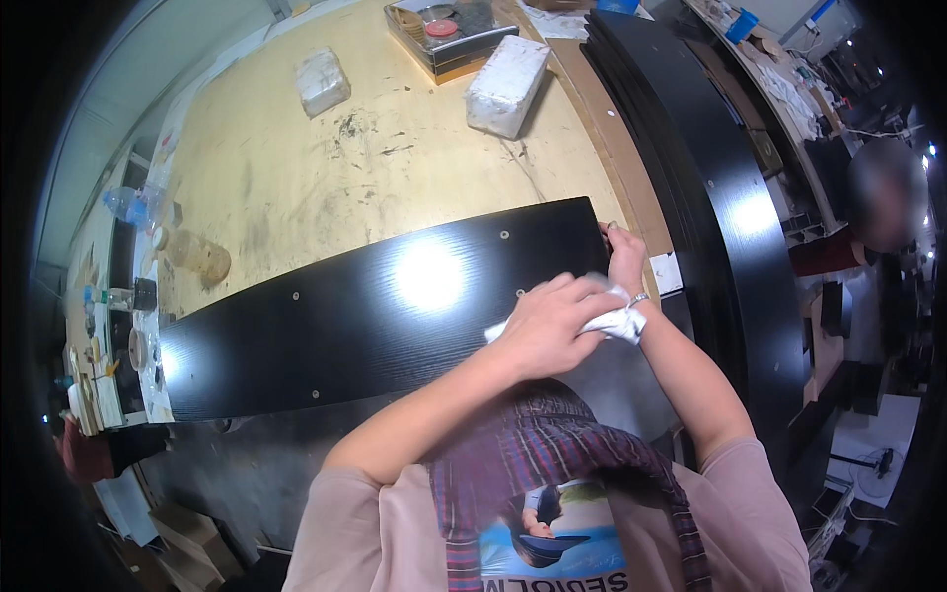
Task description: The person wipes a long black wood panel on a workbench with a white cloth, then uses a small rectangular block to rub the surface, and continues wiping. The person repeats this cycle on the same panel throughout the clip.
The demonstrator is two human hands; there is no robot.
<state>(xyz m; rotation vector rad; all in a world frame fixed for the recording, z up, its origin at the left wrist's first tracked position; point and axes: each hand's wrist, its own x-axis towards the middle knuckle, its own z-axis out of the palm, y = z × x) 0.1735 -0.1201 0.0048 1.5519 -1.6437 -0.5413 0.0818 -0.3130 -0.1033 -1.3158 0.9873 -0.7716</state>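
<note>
A long black wood-grain board (365,326) lies across the near side of the table, with several small round metal fittings in its face and a bright glare at its middle. My left hand (557,321) is closed on a crumpled white cloth (619,324) over the board's right part. At the board's right end my right hand (623,259) grips the edge, thumb up by the corner; its other fingers are partly hidden. The left hand's fingertips lie close to my right wrist.
Two white wrapped blocks (508,87) rest on the stained yellowish tabletop (266,168), near a tray of small items (444,39). A cloudy plastic bottle (194,255) lies at the left. Stacked black boards (691,187) stand along the right. A person (838,247) is farther right.
</note>
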